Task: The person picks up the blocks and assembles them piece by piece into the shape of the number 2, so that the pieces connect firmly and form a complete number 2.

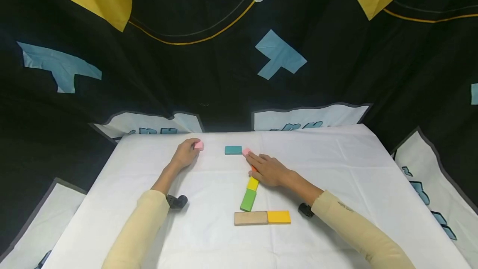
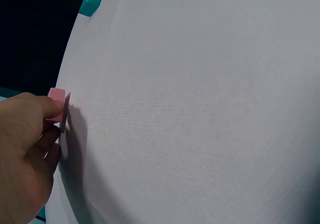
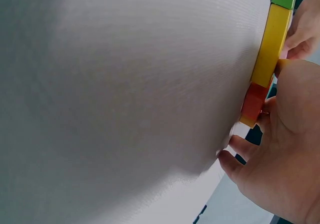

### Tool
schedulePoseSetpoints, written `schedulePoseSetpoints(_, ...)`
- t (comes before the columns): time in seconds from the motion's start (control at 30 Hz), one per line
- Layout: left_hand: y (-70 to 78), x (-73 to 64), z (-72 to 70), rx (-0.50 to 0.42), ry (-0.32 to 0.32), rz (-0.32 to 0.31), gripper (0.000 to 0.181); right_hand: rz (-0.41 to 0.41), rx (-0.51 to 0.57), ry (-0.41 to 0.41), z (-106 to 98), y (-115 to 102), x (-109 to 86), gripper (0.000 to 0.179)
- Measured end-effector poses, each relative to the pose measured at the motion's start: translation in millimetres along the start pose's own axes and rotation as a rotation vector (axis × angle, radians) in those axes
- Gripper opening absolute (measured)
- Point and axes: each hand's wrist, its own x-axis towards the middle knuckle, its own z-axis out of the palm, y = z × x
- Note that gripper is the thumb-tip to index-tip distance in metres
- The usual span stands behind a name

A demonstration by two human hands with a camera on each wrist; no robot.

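On the left part of the table, my left hand [image 1: 185,154] pinches a small pink block [image 1: 198,146] between thumb and fingers; the left wrist view shows the same pink block [image 2: 56,103] at the fingertips. My right hand [image 1: 269,169] lies beside the upper end of a slanting row, its fairly straight fingers touching the blocks there. That row has a green block [image 1: 248,200], a yellow block [image 1: 252,183] and a red-orange block [image 1: 254,168] partly hidden by the hand. A second pink block [image 1: 245,151] sits at the fingertips, beside a teal block [image 1: 233,150].
Nearer the front, a plain wooden block [image 1: 251,218] and an orange-yellow block [image 1: 279,217] lie end to end. A white cloth covers the table [image 1: 209,244]. Behind its far edge hangs a black curtain [image 1: 209,82] with blue and yellow shapes.
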Motion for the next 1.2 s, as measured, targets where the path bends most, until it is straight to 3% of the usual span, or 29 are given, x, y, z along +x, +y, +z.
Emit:
schedulePoseSetpoints(0.47, 14.3, -1.0, 11.0, -0.049, 0.010, 0.022, 0.043, -0.003, -0.010, -0.017, -1, 0, 0.3, 0.066)
schedulePoseSetpoints(0.8, 24.5, -1.4, 19.3, -0.071, 0.013, 0.107, 0.041, 0.016, -0.013, -0.017, 3, 3, 2.5, 0.066)
schedulePoseSetpoints(1.2, 38.0, -1.3, 30.4, -0.077, -0.004, 0.124, 0.040, 0.000, 0.000, -0.015, 1, 3, 1.3, 0.067)
